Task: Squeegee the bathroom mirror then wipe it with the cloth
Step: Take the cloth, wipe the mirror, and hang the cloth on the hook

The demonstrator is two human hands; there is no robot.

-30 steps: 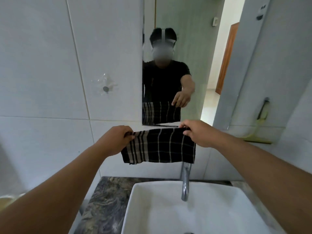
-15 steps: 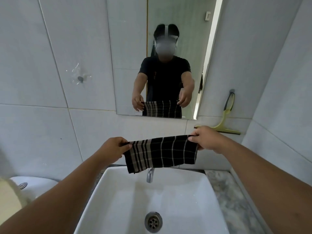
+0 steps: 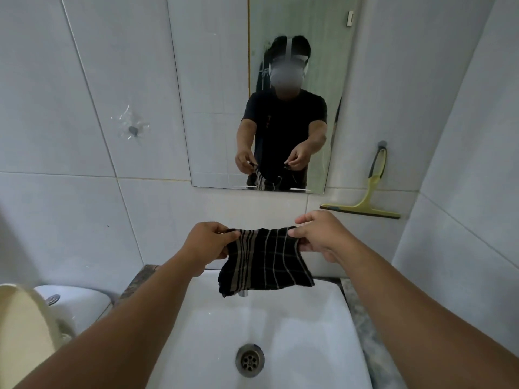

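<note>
the cloth (image 3: 266, 261) hangs stretched between both hands above the back of the sink (image 3: 280, 327), its long axis running side to side, its lower edge drooping toward the basin. the left hand (image 3: 209, 245) is closed on the cloth's left top corner and the right hand (image 3: 317, 237) pinches the right top corner with thumb and fingers. the mirror (image 3: 224, 80) is up and forward from the sink, on the wall directly behind the cloth, so the wipe calls for lifting the cloth up and away toward the glass. both hands sit about level; the right hand looks slightly nearer the mirror's lower edge. the squeegee (image 3: 365, 203) hangs on the wall right of the mirror, well above the sink and apart from both hands, so the squeegee step looks done.
</note>
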